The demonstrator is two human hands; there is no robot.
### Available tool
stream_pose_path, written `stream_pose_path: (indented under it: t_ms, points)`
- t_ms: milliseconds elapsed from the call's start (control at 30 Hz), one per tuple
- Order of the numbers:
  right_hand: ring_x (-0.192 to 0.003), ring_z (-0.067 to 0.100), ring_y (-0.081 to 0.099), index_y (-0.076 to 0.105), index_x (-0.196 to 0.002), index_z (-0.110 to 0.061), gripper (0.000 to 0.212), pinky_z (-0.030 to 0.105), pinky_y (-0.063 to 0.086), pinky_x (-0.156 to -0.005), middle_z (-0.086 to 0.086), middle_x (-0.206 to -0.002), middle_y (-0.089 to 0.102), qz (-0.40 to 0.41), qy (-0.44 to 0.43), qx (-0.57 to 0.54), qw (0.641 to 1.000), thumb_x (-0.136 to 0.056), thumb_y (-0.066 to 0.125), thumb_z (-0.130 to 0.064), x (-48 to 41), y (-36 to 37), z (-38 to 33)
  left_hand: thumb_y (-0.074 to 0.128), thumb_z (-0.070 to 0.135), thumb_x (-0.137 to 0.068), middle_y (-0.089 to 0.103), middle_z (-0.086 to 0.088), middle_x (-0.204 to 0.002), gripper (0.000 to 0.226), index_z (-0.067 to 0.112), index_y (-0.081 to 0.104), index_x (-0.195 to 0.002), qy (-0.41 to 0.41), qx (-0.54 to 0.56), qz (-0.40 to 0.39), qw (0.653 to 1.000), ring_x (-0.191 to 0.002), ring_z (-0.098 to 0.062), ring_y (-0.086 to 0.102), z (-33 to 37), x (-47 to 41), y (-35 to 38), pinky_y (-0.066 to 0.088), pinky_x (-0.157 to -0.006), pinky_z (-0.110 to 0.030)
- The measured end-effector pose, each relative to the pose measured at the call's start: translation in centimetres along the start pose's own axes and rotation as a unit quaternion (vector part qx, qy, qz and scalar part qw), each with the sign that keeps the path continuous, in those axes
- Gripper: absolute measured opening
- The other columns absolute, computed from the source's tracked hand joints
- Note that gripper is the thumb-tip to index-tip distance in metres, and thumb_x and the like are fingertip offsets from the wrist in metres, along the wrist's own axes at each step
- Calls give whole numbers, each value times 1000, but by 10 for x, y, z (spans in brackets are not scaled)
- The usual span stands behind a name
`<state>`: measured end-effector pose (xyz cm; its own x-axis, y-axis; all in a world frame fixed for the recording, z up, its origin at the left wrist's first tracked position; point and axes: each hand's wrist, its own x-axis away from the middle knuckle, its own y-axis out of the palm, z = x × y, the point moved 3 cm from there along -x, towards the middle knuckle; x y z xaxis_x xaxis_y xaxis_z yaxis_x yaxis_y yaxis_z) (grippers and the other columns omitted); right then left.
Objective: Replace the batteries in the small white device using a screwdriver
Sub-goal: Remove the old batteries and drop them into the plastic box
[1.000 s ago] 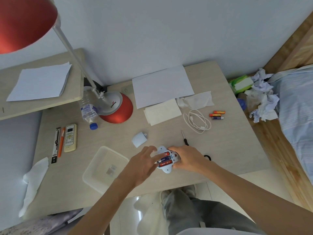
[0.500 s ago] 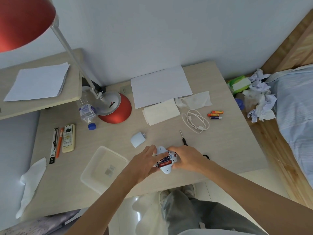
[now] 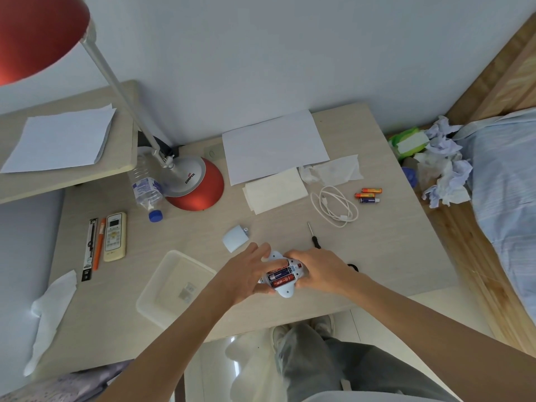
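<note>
Pale grey-blue wall [image 3: 290, 53] fills upper half of frame, plain, no window in view. Light wood-grain desk [image 3: 391, 256] stands against it at centre. A 2nd, higher surface [image 3: 66, 184] of the same colour sits at left. Red desk lamp [image 3: 200, 187]: round base at centre-left, metal arm going up to red shade in upper left corner. Glossy white tile floor [image 3: 208, 372] at bottom centre. Wood planks [image 3: 478, 285] along right edge, w/ pale blue striped bedding [image 3: 507, 198] over them.
</note>
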<state>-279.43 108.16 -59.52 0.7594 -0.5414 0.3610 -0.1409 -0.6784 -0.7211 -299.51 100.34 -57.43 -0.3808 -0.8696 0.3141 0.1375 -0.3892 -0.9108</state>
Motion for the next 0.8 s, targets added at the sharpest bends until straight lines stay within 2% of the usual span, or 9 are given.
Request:
stream_pose_path:
  t_ms: [300, 433, 600, 700, 800]
  points:
    - [-97, 14, 72, 54, -143, -27, 60, 28, 57, -83, -4, -118, 76, -1, -7, -3, 1000, -89, 79, -38, -1, 0, -2, 80, 59, -84, 45, 6, -127, 79, 48, 38, -149, 20, -15, -9, 1000, -103, -12, 41, -1, -7, -1, 48, -86, -28]
    - [-91, 12, 70, 54, -144, -27, 61, 22, 51, -77, -5, -116, 76, 1, -10, 3, 1000, -89, 79, -37, -2, -1, -2, 80, 57, -85, 46, 5, -125, 78, 48, 36, -150, 17, -7, -12, 1000, -103, -15, 43, -2, -5, 0, 53, -85, -33]
    - [-87, 9, 66, 54, -144, -30, 61, 31, 59, -83, -6, -114, 75, 4, -13, 17, 1000, -89, 80, -35, -2, 0, -3, 81, 56, -84, 46, 6, -123, 81, 47, 35, -150, 14, 2, -12, 1000, -101, -13, 41, 3, -4, 2, 53, -82, -31]
    - [-82, 4, 58, 54, -143, -31, 60, 31, 59, -82, -7, -114, 75, 13, -12, 18, 1000, -89, 79, -32, -3, 1, -3, 81, 53, -86, 47, 5, -126, 82, 44, 33, -152, 21, 2, 0, 1000, -104, -14, 42, 6, -1, 4, 53, -84, -30]
    - [-87, 9, 65, 54, -144, -31, 60, 30, 58, -82, -7, -116, 75, 15, -9, 18, 1000, -89, 78, -32, -2, 2, -2, 82, 48, -87, 49, 4, -132, 82, 41, 35, -154, 30, -9, 21, 999, -107, -16, 46, 9, 4, 7, 52, -87, -30]
